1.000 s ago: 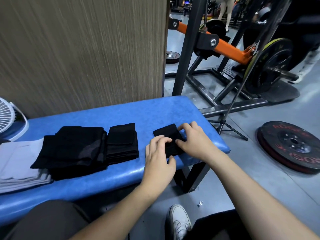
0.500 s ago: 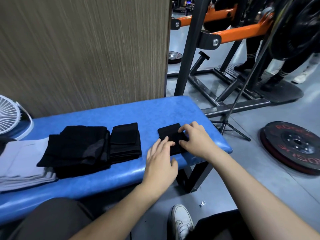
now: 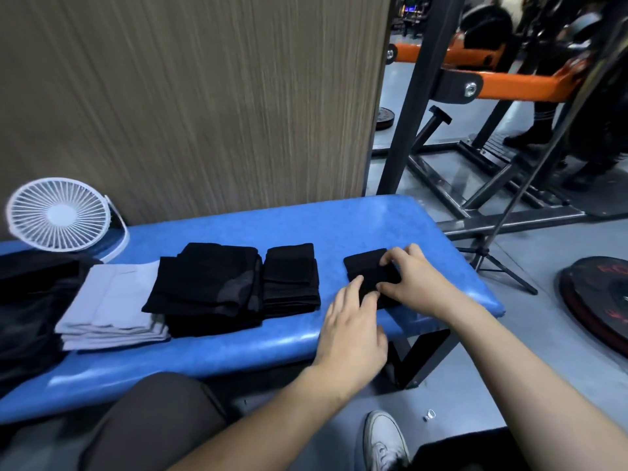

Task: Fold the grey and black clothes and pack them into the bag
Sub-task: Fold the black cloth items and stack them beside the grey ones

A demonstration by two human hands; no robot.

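While the right hand [image 3: 413,283] pins the small black cloth [image 3: 365,270] near the right end of the blue worktop [image 3: 238,229], its fingers curled onto the fabric's top and its thumb pressing the near edge, the left hand [image 3: 353,324] lies with straight fingers, tips touching the cloth's near left corner. A second ago the left fingers were bent over that edge; half a second ago they began to flatten, and now they rest extended, so the fold looks pressed down rather than being turned. The cloth has kept its place on the pad and looks compact, which suggests this piece is close to finished.

To its left, apart from it, sit a narrow folded black stack [image 3: 290,277], a wider folded black garment [image 3: 207,287] just beside that, and a folded grey garment [image 3: 112,307] partly under the wider one. Dark fabric [image 3: 30,311] at the far left edge may be the bag, though I cannot tell. A white fan [image 3: 57,214] stands behind. Packing has apparently not begun.
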